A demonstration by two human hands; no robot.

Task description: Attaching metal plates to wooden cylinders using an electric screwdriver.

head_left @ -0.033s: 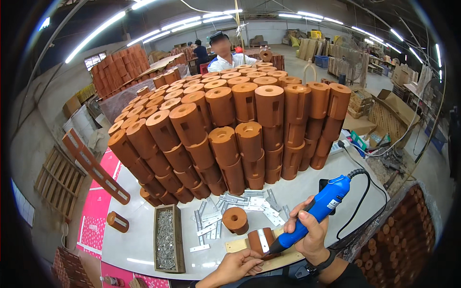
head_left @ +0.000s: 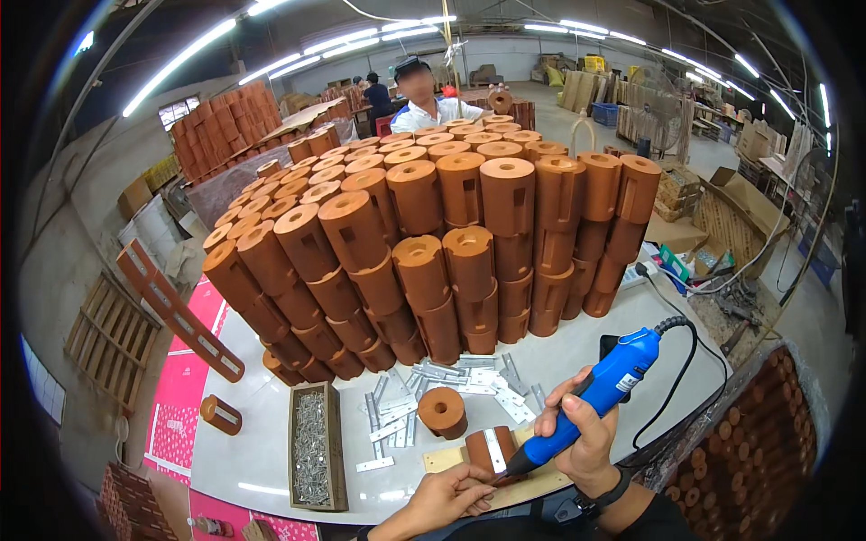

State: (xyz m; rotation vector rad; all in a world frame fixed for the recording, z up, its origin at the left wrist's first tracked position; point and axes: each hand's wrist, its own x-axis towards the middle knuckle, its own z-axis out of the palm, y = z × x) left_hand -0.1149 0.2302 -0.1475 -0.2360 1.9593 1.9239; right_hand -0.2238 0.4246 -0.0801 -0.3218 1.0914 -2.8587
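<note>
A blue electric screwdriver [head_left: 595,392] is gripped in my right hand [head_left: 585,433], its black nose slanting down to the lower left. That tip meets the near end of a pale metal strip [head_left: 495,451] on a reddish-brown wooden cylinder [head_left: 478,455]. The cylinder lies on its side on a light wooden board [head_left: 532,488]. Close by its near end, my left hand [head_left: 448,498] has thumb and fingertips pinched together; whatever they hold is too small to make out. Another short cylinder [head_left: 442,413] with a centre hole stands just beyond.
Stacked wooden cylinders [head_left: 424,261] fill the table's far side. Loose metal strips [head_left: 397,419] lie before them, left of which is a wooden box of screws [head_left: 313,451]. The screwdriver's black cord [head_left: 693,361] curls along the right. A person [head_left: 424,104] is behind the stack.
</note>
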